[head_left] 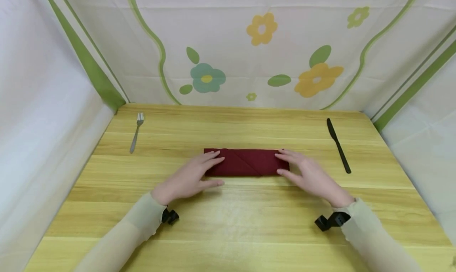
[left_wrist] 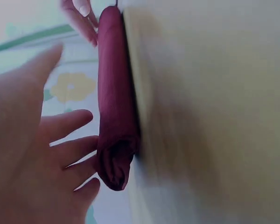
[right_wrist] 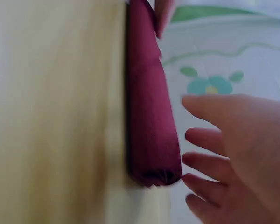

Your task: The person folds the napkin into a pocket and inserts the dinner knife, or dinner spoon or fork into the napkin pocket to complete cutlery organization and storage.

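Observation:
A dark red cloth napkin (head_left: 246,163), folded into a long flat strip with a slanting fold line, lies crosswise on the wooden table. Its layered end (left_wrist: 116,163) faces the left wrist camera. Over the napkin's left end is my left hand (head_left: 192,175), fingers extended and spread, thumb apart near the front edge. My right hand (head_left: 308,173) is at the other end in much the same pose, its fingertips right at the cloth. In the right wrist view the napkin (right_wrist: 151,107) looks thick and rounded, with the straight fingers (right_wrist: 207,165) beside it.
A metal fork (head_left: 137,131) lies at the table's back left, tines away from me. On the right is a black knife (head_left: 338,145), slightly slanted. A white curtain (head_left: 235,58) with printed flowers stands behind the wooden table (head_left: 228,232), and pale cloth hangs at both sides.

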Demonstrator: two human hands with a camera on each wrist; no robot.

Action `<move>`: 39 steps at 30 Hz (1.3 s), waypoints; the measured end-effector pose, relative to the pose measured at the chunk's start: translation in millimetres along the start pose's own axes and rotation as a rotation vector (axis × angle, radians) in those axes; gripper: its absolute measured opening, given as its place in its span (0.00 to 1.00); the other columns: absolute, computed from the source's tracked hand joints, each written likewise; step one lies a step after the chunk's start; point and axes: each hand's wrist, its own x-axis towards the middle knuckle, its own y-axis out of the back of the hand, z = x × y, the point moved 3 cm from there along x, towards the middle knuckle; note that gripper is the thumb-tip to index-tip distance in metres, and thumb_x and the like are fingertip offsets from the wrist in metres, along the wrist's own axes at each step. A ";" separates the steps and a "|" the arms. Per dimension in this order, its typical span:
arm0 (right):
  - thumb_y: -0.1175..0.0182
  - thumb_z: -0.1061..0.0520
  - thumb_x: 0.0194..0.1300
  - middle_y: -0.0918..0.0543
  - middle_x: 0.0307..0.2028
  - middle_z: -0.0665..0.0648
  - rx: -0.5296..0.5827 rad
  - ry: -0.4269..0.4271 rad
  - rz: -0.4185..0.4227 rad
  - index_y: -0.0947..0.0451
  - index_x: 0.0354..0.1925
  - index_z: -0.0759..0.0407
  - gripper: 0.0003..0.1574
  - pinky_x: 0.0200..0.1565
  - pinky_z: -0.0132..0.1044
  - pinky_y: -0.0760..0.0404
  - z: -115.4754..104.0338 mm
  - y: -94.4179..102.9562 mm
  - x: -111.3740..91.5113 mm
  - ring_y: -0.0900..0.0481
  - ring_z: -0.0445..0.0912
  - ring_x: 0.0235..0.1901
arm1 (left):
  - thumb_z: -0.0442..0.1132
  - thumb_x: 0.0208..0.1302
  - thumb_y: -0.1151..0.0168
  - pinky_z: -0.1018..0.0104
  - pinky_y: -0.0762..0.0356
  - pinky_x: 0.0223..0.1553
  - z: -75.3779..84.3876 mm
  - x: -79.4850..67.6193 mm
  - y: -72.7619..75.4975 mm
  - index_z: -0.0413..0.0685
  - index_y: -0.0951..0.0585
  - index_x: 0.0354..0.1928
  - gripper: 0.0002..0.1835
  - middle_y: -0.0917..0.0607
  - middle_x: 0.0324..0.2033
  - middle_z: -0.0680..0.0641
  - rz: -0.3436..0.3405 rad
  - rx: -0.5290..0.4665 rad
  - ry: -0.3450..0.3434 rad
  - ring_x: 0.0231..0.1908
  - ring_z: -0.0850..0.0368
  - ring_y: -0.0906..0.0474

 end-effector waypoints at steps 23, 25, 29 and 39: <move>0.54 0.28 0.75 0.52 0.79 0.61 -0.155 -0.041 -0.230 0.51 0.80 0.62 0.54 0.72 0.62 0.56 25.0 -20.7 35.7 0.58 0.61 0.77 | 0.85 0.56 0.54 0.52 0.66 0.75 29.6 -9.4 -28.1 0.52 0.53 0.82 0.63 0.56 0.80 0.48 -0.215 0.177 -0.060 0.78 0.49 0.65; 0.55 0.26 0.75 0.52 0.79 0.61 -0.168 -0.053 -0.235 0.50 0.80 0.62 0.55 0.73 0.61 0.57 28.9 -20.5 46.6 0.59 0.61 0.78 | 0.86 0.55 0.55 0.52 0.66 0.75 35.8 -8.2 -32.2 0.51 0.54 0.82 0.64 0.56 0.80 0.48 -0.222 0.185 -0.077 0.78 0.49 0.65; 0.56 0.22 0.72 0.51 0.80 0.59 -0.217 -0.066 -0.249 0.50 0.80 0.60 0.58 0.73 0.59 0.61 33.2 -21.0 68.9 0.63 0.59 0.78 | 0.88 0.52 0.56 0.53 0.67 0.75 47.4 -4.5 -41.3 0.51 0.55 0.82 0.66 0.56 0.80 0.48 -0.233 0.191 -0.111 0.78 0.50 0.65; 0.52 0.19 0.67 0.50 0.80 0.56 -0.317 -0.009 -0.251 0.50 0.81 0.57 0.62 0.74 0.55 0.62 24.5 -30.5 110.3 0.61 0.57 0.78 | 0.86 0.53 0.53 0.54 0.67 0.75 86.0 11.0 -64.7 0.53 0.53 0.82 0.64 0.60 0.80 0.46 -0.287 0.211 -0.238 0.78 0.50 0.67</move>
